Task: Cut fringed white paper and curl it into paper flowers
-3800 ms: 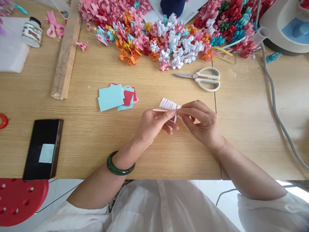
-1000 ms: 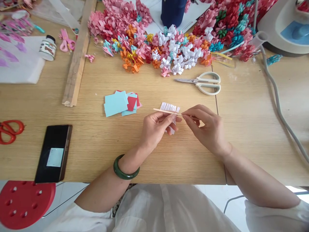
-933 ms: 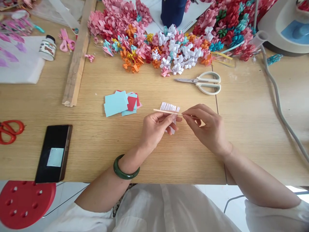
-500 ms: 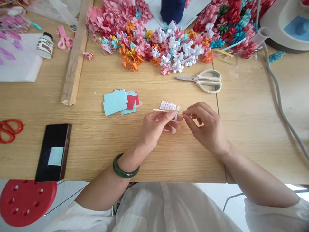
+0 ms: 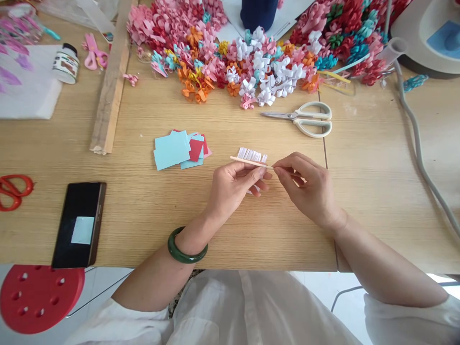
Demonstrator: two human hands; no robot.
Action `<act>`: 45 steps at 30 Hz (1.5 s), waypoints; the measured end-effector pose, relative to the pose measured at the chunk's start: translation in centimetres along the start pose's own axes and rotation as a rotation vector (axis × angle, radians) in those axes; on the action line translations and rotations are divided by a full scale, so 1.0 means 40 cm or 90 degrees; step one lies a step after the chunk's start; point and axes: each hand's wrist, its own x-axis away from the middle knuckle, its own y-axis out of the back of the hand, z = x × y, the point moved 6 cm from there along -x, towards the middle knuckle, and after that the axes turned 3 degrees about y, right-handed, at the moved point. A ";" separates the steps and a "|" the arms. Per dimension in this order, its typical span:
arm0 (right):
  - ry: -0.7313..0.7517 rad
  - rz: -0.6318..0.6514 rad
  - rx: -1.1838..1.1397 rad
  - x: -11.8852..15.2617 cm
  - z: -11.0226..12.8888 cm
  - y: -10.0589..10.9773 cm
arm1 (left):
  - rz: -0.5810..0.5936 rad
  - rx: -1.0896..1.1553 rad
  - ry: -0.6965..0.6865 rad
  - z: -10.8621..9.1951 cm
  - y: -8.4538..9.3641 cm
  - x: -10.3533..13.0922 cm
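Note:
A thin pale stick (image 5: 247,162) runs slantwise between my hands above the table. My left hand (image 5: 235,184), with a green bangle (image 5: 187,246) on its wrist, pinches the stick between thumb and fingers. The fingertips of my right hand (image 5: 305,187) are pinched together at the stick's right end. Under my left fingers lies a piece of white paper (image 5: 252,155) cut into narrow strips along its upper edge; my fingers hide part of it.
Blue, red and pink paper cards (image 5: 171,150) lie left of my hands, scissors (image 5: 300,119) beyond them. Curled paper flowers (image 5: 258,69) are heaped at the back. A wooden bar (image 5: 110,91), a phone (image 5: 79,225) and red scissors (image 5: 15,191) are at the left.
The stick has tilted, its left end now higher than its right. My left thumb and fingers have shifted slightly around it. My right hand has moved slightly right.

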 end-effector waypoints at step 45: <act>0.009 0.012 -0.071 0.000 0.001 -0.001 | 0.037 -0.011 0.006 0.004 -0.016 0.007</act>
